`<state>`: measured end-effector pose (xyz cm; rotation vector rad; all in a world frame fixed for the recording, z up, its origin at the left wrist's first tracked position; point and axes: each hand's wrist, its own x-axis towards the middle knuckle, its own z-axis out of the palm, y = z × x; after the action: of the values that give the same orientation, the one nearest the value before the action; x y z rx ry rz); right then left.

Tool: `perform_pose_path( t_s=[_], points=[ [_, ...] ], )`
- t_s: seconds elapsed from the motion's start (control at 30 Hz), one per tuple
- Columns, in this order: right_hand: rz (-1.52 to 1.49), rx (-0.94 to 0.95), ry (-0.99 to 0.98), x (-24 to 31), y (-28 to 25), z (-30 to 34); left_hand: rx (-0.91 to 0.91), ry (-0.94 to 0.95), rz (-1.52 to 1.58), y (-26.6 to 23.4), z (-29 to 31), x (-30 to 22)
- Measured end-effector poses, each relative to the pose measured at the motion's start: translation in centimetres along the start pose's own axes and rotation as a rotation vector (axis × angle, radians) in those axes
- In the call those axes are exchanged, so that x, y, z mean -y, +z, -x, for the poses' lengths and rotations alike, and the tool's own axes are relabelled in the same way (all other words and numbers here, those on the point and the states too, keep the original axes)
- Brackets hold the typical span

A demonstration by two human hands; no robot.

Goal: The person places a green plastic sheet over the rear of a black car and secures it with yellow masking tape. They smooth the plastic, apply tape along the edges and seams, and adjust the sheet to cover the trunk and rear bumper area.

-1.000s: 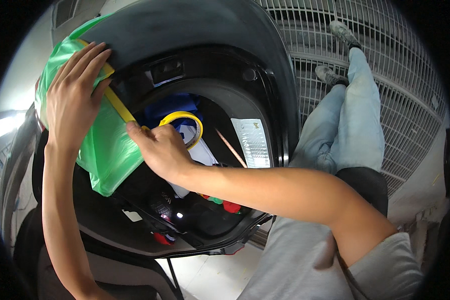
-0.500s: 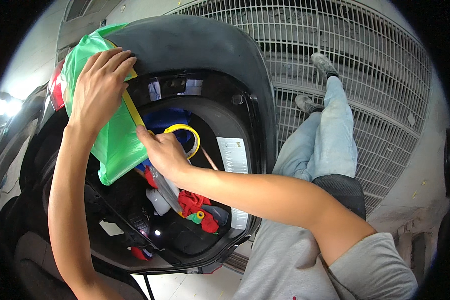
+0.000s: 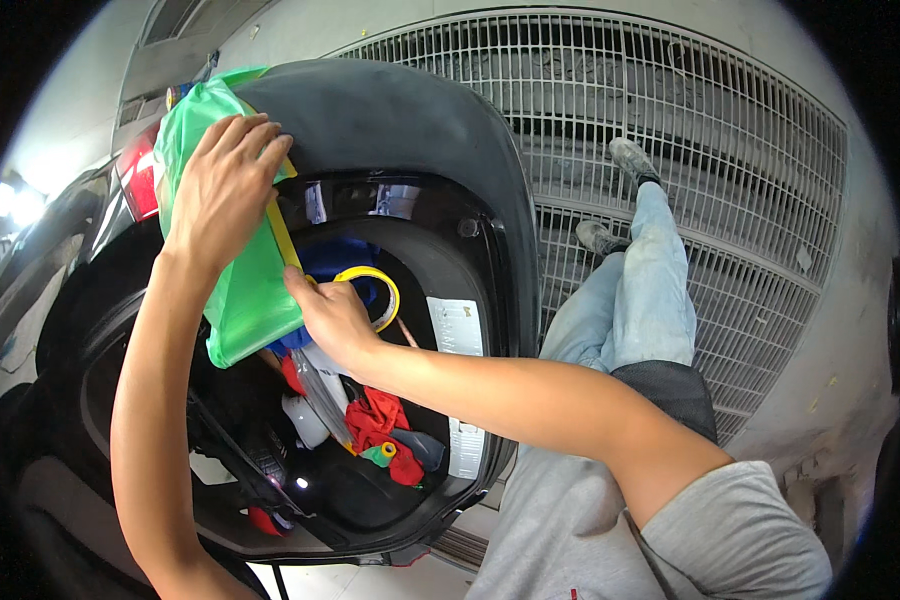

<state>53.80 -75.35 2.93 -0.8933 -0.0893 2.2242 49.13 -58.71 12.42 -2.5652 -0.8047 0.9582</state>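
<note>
My left hand bends over a green plastic sheet, fingers close together, holding it against the dark grey body panel at the edge of a car's cargo space. A strip of yellow tape runs along the sheet's right edge from under those fingers down to my right hand. The right hand is closed on the yellow tape roll, its thumb beside the strip; the fingers beneath are partly hidden.
In the cargo space lie a red cloth, a white object and blue material. A white perforated strip is on its right. Behind the sheet shows a red tail light. Metal floor grating stretches to the right.
The whole view has shifted slightly. Both hands keep nearly the same places on the sheet and tape, and the yellow strip stays stretched between them.
</note>
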Motion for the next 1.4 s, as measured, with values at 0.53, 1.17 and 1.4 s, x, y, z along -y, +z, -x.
perform_pose_path(
  t_s=[0.53,1.17,1.4],
  points=[
    [0.063,-0.063,0.201,-2.0,0.1,-2.1,-0.038,-0.178,-0.054,0.2,1.6,-1.4],
    [-0.067,-0.011,0.182,-1.0,2.4,-3.8,0.029,-0.211,-0.180,0.5,0.8,0.2],
    [-0.066,-0.044,0.142,-2.4,3.9,-4.4,-0.036,0.156,0.038,0.3,5.1,-1.9]
  ],
)
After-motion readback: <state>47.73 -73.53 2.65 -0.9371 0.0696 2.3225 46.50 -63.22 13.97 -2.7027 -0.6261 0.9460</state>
